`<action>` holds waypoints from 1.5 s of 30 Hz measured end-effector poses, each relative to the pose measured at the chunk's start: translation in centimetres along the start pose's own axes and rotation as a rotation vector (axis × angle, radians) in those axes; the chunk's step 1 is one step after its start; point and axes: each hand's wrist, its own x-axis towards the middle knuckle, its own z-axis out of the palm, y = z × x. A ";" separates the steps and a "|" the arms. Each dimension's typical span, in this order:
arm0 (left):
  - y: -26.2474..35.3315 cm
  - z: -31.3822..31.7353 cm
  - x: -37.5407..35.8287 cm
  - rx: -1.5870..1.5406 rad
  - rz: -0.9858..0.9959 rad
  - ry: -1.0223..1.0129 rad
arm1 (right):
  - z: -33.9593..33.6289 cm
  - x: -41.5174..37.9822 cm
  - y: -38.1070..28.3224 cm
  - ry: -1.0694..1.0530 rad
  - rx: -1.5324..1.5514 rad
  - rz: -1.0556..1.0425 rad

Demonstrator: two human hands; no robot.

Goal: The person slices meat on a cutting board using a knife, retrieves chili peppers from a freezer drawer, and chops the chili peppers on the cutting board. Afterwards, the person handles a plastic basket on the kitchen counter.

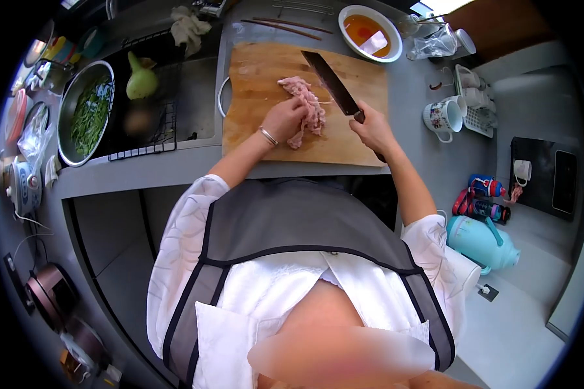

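Chopped raw meat (313, 115) lies in a loose strip on the wooden cutting board (253, 71). My left hand (285, 120) is at the left side of the meat, its fingers bent together against it. A cleaver (334, 84) with a dark blade is in my right hand (372, 131), fingers wrapped round the handle. The blade points away from me and to the left, just right of the meat, over the board. What my left fingertips pinch is partly hidden.
Behind the board are a bowl of orange liquid (372, 32) and chopsticks (285, 27). Left is the sink (201, 97), with a green gourd (141, 79) and a colander of greens (87, 120). Floral mugs (442, 118) and a turquoise kettle (477, 241) stand right.
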 end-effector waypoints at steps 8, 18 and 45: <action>-5.1 -6.6 4.1 -0.434 -0.653 0.126 | -2.3 -2.5 3.6 -0.406 -0.216 -0.206; -6.2 -9.4 6.0 -0.518 -0.934 -0.033 | -2.0 7.6 3.2 -0.659 -0.402 -0.438; -8.3 -12.4 3.0 -0.463 -1.147 0.086 | -1.1 16.2 0.2 -0.834 -0.178 -0.522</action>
